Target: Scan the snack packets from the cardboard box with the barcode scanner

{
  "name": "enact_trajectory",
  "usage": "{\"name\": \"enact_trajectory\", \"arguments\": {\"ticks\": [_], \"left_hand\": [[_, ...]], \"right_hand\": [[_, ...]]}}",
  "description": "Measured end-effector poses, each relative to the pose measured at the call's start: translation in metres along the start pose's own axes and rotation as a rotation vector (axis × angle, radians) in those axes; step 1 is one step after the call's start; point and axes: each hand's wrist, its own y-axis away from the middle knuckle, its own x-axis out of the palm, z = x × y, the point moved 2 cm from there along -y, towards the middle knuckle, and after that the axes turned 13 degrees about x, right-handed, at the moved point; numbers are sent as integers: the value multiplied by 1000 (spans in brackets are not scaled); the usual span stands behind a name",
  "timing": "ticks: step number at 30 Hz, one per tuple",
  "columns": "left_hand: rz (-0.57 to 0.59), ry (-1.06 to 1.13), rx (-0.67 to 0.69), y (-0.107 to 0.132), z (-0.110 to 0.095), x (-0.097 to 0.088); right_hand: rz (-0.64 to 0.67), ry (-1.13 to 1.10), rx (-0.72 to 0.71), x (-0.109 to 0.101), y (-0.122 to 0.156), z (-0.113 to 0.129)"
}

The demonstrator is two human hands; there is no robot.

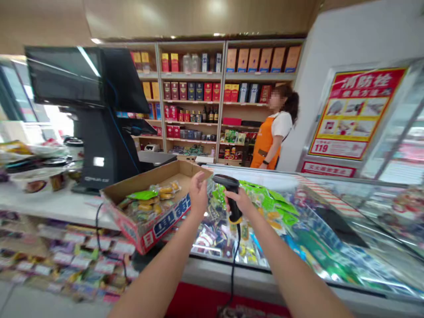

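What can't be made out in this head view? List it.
Snack packets in the cardboard box: labels blurred, too small.
Barcode scanner: grip covered by the right hand.
Monitor screen: display lost to glare.
Cards on the rack below the counter: blurred.
Co-worker: legs hidden behind the glass display case.

- Bright, even light is cast by round spotlights in the beige ceiling.
- The daylit shopfront window at left is overexposed and washed out.
- Streaks of glare are thrown across the black touchscreen monitor and the glass lid of the display freezer.
- Heavy blur is seen over the price-tagged rack of goods at lower left.
- Wide-angle curving is shown toward the frame edges.
- Fair sharpness is kept on the black handheld barcode scanner.
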Motion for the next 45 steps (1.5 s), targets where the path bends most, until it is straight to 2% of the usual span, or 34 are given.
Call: {"name": "enact_trajectory", "arguments": {"ticks": [3,5,9,12,16,20,25,29,31,33,36,38,41,45], "left_hand": [[303,-62,-175,15,16,38],[412,-123,-255,24,26,56],[474,-281,-296,37,44,72],[535,-379,-262,44,55,72],[529,-468,-229,49,65,69],[470,-441,-312,52,71,68],[374,-313,-303,48,75,64],[76,-134,-301,32,77,51],[-55,59,-373,26,77,47],[-136,290,-458,23,75,48],[-198,579,-547,24,68,53],[-208,689,-589,25,64,57],[-221,720,-617,26,60,58],[-234,655,-598,26,61,56]], "right_hand": [[-88,-42,17,-31,-2,-5],[-138,-97,7,-46,-1,-8],[-197,-182,-2,-61,1,-19],[-189,-174,20,-64,1,-28],[-190,-186,29,-64,3,-32],[-187,-156,19,-60,6,-28],[-172,-174,24,-60,7,-27],[-132,-184,29,-63,10,-26],[-68,-166,54,-64,13,-25],[20,-126,104,-64,16,-24],[150,-30,174,-63,17,-27],[206,39,181,-61,17,-29],[221,119,154,-58,18,-28],[200,165,138,-56,23,-23]]}}
